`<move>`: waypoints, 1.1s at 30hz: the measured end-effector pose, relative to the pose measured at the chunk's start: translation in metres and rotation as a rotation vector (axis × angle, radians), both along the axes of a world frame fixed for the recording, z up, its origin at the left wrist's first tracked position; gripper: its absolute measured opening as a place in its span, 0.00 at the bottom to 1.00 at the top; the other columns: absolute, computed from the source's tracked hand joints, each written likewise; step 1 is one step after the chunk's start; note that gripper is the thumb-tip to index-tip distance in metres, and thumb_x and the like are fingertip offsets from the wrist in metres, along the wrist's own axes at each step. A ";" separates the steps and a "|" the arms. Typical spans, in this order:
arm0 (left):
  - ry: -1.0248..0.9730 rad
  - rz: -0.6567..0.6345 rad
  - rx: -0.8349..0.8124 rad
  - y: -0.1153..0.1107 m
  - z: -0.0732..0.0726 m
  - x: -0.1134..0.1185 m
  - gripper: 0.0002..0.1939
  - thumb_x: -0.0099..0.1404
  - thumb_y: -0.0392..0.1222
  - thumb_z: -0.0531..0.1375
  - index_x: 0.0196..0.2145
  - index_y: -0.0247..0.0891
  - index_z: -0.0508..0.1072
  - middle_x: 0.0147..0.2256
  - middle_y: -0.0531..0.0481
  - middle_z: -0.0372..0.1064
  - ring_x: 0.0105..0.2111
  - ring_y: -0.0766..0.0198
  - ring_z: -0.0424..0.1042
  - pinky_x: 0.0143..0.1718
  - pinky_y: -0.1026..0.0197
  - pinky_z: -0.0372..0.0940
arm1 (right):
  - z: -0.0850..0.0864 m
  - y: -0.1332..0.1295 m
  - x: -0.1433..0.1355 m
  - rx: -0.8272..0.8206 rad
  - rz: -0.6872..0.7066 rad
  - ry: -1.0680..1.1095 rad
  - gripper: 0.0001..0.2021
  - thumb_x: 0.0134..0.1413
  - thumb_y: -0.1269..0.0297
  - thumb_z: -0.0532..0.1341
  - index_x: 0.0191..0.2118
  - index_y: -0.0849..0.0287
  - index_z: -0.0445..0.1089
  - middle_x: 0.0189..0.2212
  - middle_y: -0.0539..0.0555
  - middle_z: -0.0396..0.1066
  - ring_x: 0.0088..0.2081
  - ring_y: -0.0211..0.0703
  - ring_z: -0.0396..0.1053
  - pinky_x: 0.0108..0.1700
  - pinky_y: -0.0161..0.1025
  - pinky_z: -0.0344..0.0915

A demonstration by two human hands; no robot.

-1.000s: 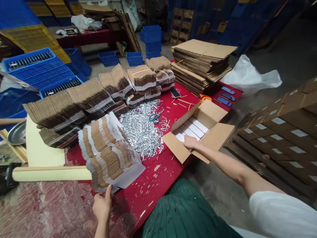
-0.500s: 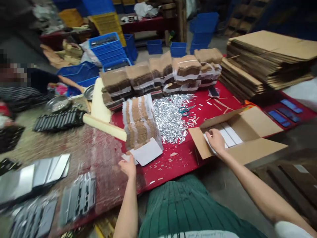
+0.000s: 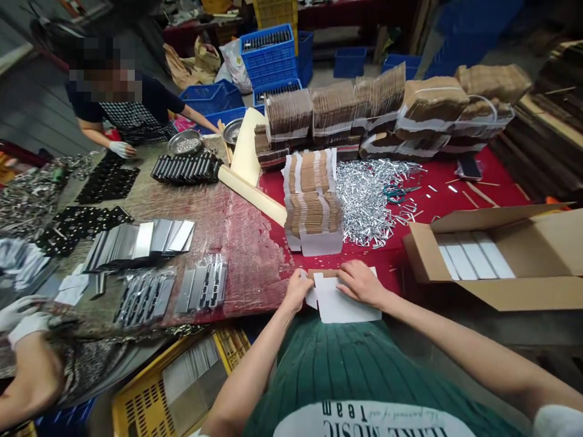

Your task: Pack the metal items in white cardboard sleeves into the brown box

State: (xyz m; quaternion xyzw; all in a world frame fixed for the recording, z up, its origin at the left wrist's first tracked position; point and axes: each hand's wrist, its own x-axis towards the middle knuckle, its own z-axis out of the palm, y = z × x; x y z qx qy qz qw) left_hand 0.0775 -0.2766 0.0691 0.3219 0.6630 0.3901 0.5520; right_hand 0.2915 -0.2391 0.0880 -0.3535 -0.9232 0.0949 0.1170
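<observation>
Close to my apron, a flat white cardboard box blank (image 3: 348,305) with a brown inner face is held between both hands. My left hand (image 3: 298,287) pinches its left end, by the small flaps. Over its upper right part, my right hand (image 3: 362,283) has bent fingers pressing on the card. Just beyond them stands a stack of folded box blanks (image 3: 314,209), brown edges up, with white blanks at its near end. To the right, an open brown carton (image 3: 519,291) holds several white boxes (image 3: 476,255) in a row.
A heap of small silvery metal pieces (image 3: 373,200) lies on the red cloth, with green-handled scissors (image 3: 394,193) on it. Bundled brown cardboard (image 3: 334,112) lines the back. Metal plates (image 3: 146,240) and bagged parts (image 3: 203,285) lie left. Two co-workers, one gloved hand (image 3: 122,149) visible, work at left.
My right hand has left the brown carton and come to the white blank. The blank has come off the stack toward my body in my left hand. The view has turned left.
</observation>
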 end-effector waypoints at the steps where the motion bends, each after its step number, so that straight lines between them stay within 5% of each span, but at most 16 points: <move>1: 0.033 -0.017 0.006 -0.003 0.001 -0.004 0.12 0.42 0.33 0.55 0.27 0.39 0.58 0.21 0.61 0.55 0.21 0.71 0.56 0.23 0.69 0.51 | 0.005 -0.006 0.000 -0.077 -0.023 -0.052 0.20 0.62 0.52 0.46 0.43 0.60 0.68 0.41 0.61 0.67 0.41 0.47 0.64 0.42 0.43 0.60; 4: 0.187 -0.126 0.055 0.000 0.004 -0.007 0.13 0.42 0.32 0.56 0.29 0.38 0.61 0.23 0.60 0.56 0.24 0.71 0.57 0.25 0.68 0.51 | 0.018 -0.015 0.003 -0.349 -0.142 -0.250 0.26 0.59 0.44 0.44 0.43 0.59 0.69 0.41 0.60 0.67 0.36 0.46 0.67 0.35 0.40 0.60; 7: 0.095 -0.295 0.083 0.012 0.006 0.002 0.14 0.41 0.31 0.55 0.30 0.37 0.63 0.25 0.57 0.60 0.27 0.70 0.60 0.28 0.68 0.54 | 0.025 -0.013 0.014 -0.563 -0.190 -0.441 0.32 0.53 0.35 0.46 0.42 0.58 0.72 0.43 0.63 0.68 0.40 0.52 0.67 0.39 0.44 0.60; 10: -0.150 -0.379 0.025 0.022 0.010 0.007 0.15 0.41 0.32 0.55 0.32 0.37 0.65 0.27 0.55 0.64 0.27 0.69 0.62 0.28 0.68 0.55 | 0.031 -0.016 0.015 -0.341 -0.303 -0.383 0.28 0.54 0.41 0.50 0.43 0.62 0.71 0.46 0.66 0.67 0.49 0.58 0.62 0.49 0.51 0.55; 13: -0.384 -0.392 -0.035 0.028 0.023 -0.004 0.17 0.44 0.36 0.56 0.36 0.36 0.67 0.29 0.54 0.64 0.24 0.72 0.60 0.24 0.69 0.53 | 0.038 -0.026 -0.002 -0.220 -0.362 -0.177 0.21 0.62 0.54 0.46 0.40 0.64 0.69 0.40 0.64 0.69 0.45 0.52 0.63 0.51 0.49 0.53; 17: -0.508 -0.618 -0.016 0.027 0.044 -0.025 0.17 0.50 0.39 0.59 0.39 0.35 0.70 0.36 0.48 0.68 0.31 0.69 0.64 0.30 0.67 0.56 | 0.042 -0.040 -0.019 -0.933 -0.323 -0.012 0.24 0.62 0.50 0.44 0.30 0.61 0.70 0.29 0.55 0.71 0.31 0.42 0.64 0.36 0.37 0.59; 20: -0.361 -0.816 -0.014 0.014 0.042 -0.026 0.19 0.52 0.41 0.62 0.42 0.35 0.71 0.40 0.47 0.70 0.37 0.64 0.66 0.38 0.63 0.59 | 0.045 -0.049 -0.023 -1.366 -0.282 0.050 0.22 0.59 0.49 0.48 0.28 0.61 0.69 0.24 0.50 0.68 0.26 0.37 0.61 0.29 0.34 0.57; 22: -0.257 -0.886 -0.023 0.003 0.030 -0.022 0.22 0.50 0.41 0.65 0.43 0.34 0.71 0.39 0.47 0.71 0.39 0.61 0.67 0.42 0.60 0.60 | 0.050 -0.054 -0.025 -1.263 -0.324 0.134 0.18 0.58 0.53 0.51 0.29 0.60 0.69 0.24 0.50 0.68 0.26 0.37 0.61 0.30 0.34 0.57; 25: -0.227 -0.772 -0.033 -0.009 0.008 -0.018 0.33 0.47 0.42 0.67 0.51 0.35 0.65 0.43 0.45 0.70 0.42 0.59 0.67 0.45 0.59 0.61 | 0.055 -0.060 -0.021 -0.657 -0.505 0.382 0.15 0.59 0.56 0.50 0.37 0.59 0.70 0.35 0.56 0.70 0.36 0.43 0.65 0.39 0.38 0.60; 27: -0.215 -0.694 -0.047 -0.012 0.003 -0.019 0.40 0.47 0.43 0.67 0.56 0.37 0.60 0.44 0.44 0.69 0.42 0.60 0.68 0.44 0.59 0.63 | 0.053 -0.063 -0.012 -0.397 -0.606 0.431 0.17 0.61 0.56 0.48 0.36 0.59 0.70 0.36 0.58 0.70 0.38 0.45 0.65 0.41 0.40 0.60; 30: -0.157 -0.756 -0.036 -0.007 0.013 -0.021 0.33 0.51 0.46 0.64 0.55 0.39 0.64 0.45 0.44 0.70 0.42 0.60 0.69 0.43 0.59 0.63 | 0.039 -0.065 0.008 -0.514 -0.486 0.322 0.20 0.60 0.55 0.48 0.23 0.59 0.68 0.24 0.54 0.69 0.29 0.41 0.64 0.36 0.39 0.60; 33: -0.122 -0.989 0.006 0.006 0.032 -0.021 0.20 0.57 0.49 0.60 0.46 0.41 0.73 0.45 0.46 0.71 0.45 0.59 0.68 0.48 0.59 0.61 | 0.023 -0.055 0.029 -0.658 -0.549 0.332 0.21 0.60 0.54 0.47 0.25 0.60 0.69 0.22 0.51 0.69 0.27 0.38 0.64 0.32 0.35 0.58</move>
